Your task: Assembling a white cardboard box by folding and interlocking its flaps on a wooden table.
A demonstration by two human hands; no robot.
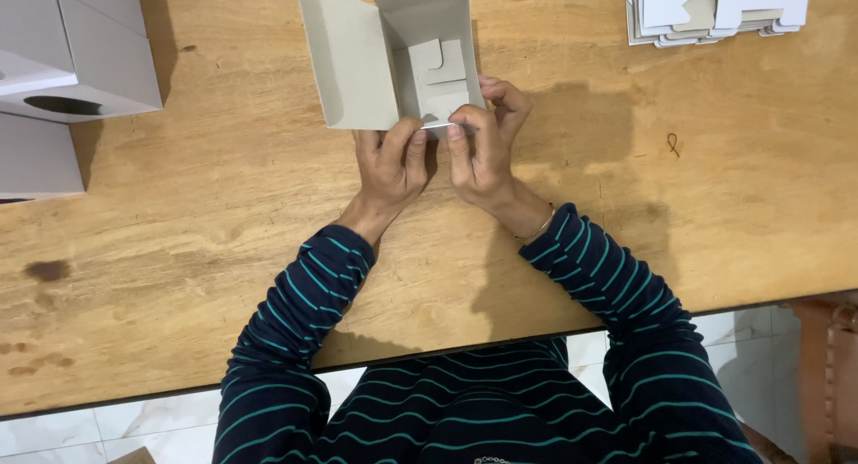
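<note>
Hands (391,164) (483,142) side by side, fingers (458,124) pinching carton (393,57)

The half-folded box (393,62) is pale grey card, as are the finished boxes (71,62). The flat stack (715,12) looks white (some cream edges). The table (223,214) is honey-brown wood with dark stains. Sleeves (295,339) are navy with teal stripes.

Left hand (391,164) and right hand (483,142) side by side, pinching
</note>
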